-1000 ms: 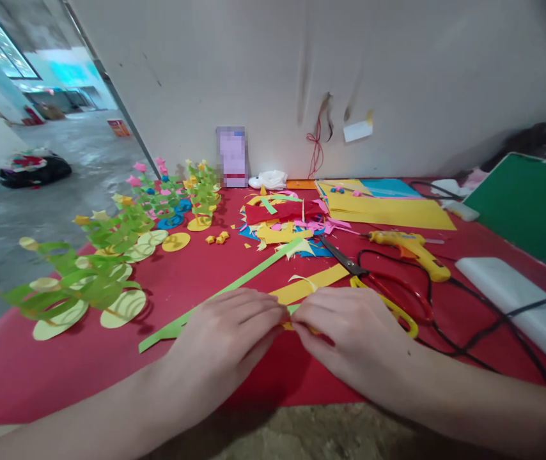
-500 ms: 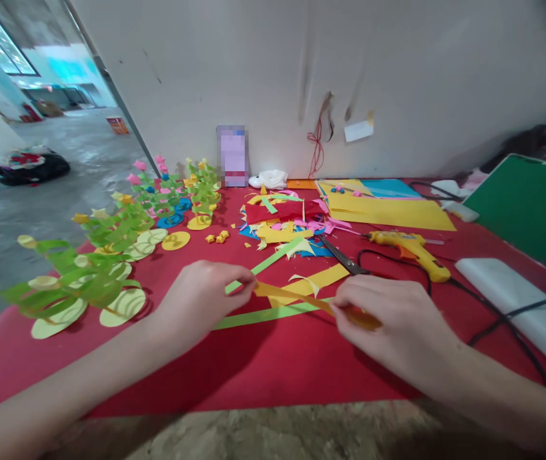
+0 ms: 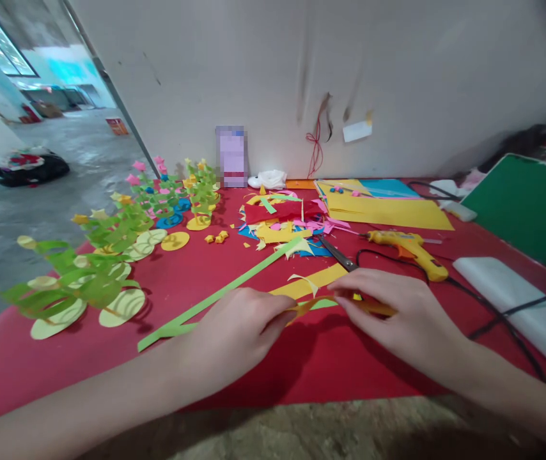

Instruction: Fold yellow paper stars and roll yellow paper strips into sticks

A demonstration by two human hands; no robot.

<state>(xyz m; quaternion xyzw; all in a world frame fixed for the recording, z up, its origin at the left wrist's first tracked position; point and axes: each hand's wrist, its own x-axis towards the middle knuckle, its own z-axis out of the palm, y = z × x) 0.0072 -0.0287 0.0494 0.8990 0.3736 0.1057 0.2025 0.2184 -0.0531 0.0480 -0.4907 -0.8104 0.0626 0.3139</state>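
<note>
A narrow orange-yellow paper strip (image 3: 315, 303) bends between my hands above the red table covering. My left hand (image 3: 249, 322) pinches one end of it between thumb and fingers. My right hand (image 3: 388, 306) grips the strip farther along, and its other end shows beneath the fingers. Under the hands lie a long light-green paper strip (image 3: 215, 295), a second green strip partly covered, and a wider yellow paper strip (image 3: 318, 281). Dark-handled scissors (image 3: 337, 253) rest just beyond my right hand, their handles partly hidden by it.
Paper flowers (image 3: 122, 223) on round bases line the left side. Small yellow folded stars (image 3: 217, 237) sit near paper scraps (image 3: 282, 223). A yellow glue gun (image 3: 410, 249), its black cord and a white power bank-like block (image 3: 517, 306) occupy the right. A phone (image 3: 232, 156) leans against the wall.
My left hand has moved right, toward my right hand, uncovering more of the green strip. The yellow strip between the hands has gone from nearly straight to bent, with a shorter span.
</note>
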